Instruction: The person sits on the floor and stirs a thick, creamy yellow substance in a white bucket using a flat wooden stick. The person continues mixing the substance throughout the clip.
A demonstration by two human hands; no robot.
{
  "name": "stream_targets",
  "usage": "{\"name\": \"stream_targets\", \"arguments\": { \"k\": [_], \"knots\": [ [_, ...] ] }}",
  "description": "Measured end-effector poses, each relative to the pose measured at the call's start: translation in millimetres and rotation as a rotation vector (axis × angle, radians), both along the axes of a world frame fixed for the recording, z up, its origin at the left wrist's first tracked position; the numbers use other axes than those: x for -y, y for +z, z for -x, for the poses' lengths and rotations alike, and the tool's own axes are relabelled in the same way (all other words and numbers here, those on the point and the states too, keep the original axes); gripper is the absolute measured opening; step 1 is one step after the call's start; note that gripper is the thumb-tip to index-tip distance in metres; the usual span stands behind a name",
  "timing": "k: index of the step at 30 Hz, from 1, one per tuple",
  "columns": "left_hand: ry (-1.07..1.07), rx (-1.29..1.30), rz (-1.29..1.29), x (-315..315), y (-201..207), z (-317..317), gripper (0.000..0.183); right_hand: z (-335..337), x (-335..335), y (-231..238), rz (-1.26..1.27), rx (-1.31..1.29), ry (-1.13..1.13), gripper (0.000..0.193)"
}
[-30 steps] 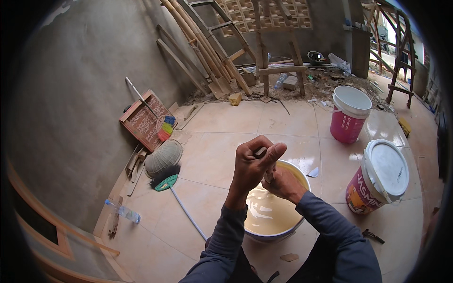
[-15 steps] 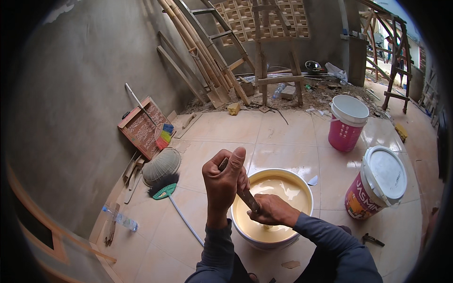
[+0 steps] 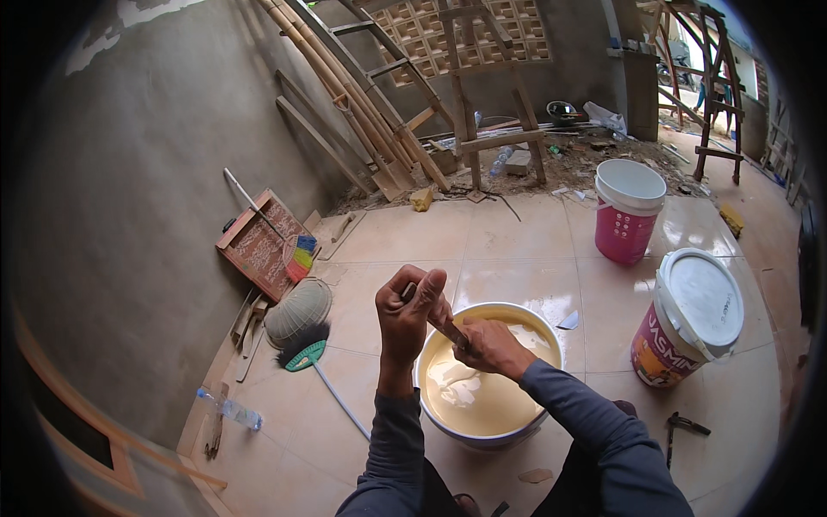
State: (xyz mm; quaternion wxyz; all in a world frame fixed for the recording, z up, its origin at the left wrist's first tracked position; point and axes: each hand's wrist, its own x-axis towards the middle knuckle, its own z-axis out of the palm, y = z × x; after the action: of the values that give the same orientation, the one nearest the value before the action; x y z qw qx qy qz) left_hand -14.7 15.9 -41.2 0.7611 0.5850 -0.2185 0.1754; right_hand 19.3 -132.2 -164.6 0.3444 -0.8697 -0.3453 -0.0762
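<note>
A wooden stick (image 3: 447,329) slants down from left to right between my hands, over a round bucket of cream-yellow paint (image 3: 469,414). My left hand (image 3: 410,310) is wrapped round the stick's upper part, thumb up. Lower down, my right hand (image 3: 493,347) grips the same stick above the paint. The stick's lower end is hidden behind my right hand. The pale bucket (image 3: 493,440) stands on the tiles between my legs, and its paint surface is rippled and shiny.
A lidded paint bucket (image 3: 705,302) and an open pink-and-white bucket (image 3: 631,215) stand at the right, near a hammer (image 3: 689,425). At the left lie a green-headed broom (image 3: 307,355), a woven hat (image 3: 298,314) and a plastic bottle (image 3: 231,408). A ladder (image 3: 379,73) leans at the back.
Both hands still grip the stick. My right hand has moved away from me, toward the bucket's far side, and the paint's ripples have changed. The whole view has shifted slightly.
</note>
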Motion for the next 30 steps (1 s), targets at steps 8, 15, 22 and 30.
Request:
{"name": "stream_targets", "arguments": {
  "k": [8,15,22,30],
  "knots": [
    [0.056,-0.130,0.081,-14,0,-9,0.037,18,8,12,0.111,-0.106,0.024,0.018],
    [0.162,-0.165,-0.161,8,21,29,0.039,34,-1,6,0.114,-0.385,0.252,0.035],
    [0.375,0.057,-0.395,55,16,37,0.039,24,3,-23,-0.238,-0.249,0.309,0.027],
    [0.162,0.369,-0.379,68,-14,8,0.031,6,30,-21,-0.182,-0.073,0.048,0.022]
  ]
}}
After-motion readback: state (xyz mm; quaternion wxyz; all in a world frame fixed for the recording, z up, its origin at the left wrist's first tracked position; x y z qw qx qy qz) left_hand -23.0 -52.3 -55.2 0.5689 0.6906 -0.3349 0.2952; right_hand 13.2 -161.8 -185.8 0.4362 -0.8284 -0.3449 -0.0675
